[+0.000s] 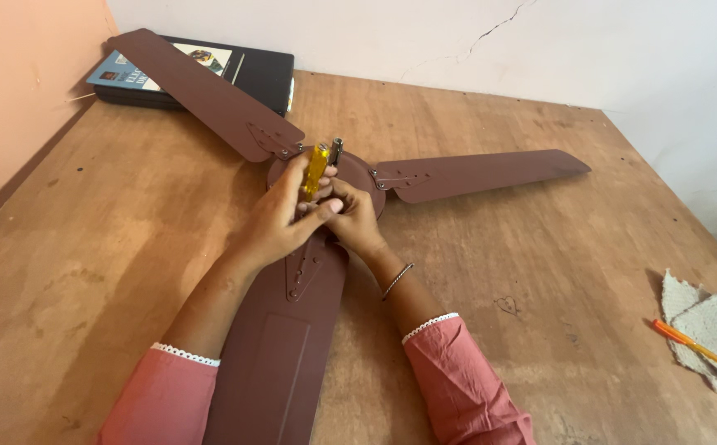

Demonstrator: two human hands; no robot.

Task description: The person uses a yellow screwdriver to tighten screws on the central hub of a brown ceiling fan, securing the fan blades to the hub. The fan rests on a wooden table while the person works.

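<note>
Both hands meet over the fan hub [357, 169] mid-counter: the left hand [280, 218] clenches a yellow screwdriver [316, 170] upright, and the right hand [354, 218] steadies it at the hub's near edge. This looks like screw-driving; next needs firm, straight turning.

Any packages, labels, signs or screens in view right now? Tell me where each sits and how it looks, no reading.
Printed book or booklet cover: far left table corner, on a flat black case, partly under a brown fan blade; rectangular, blue and white with a small picture.
No signs or screens in view.
</note>
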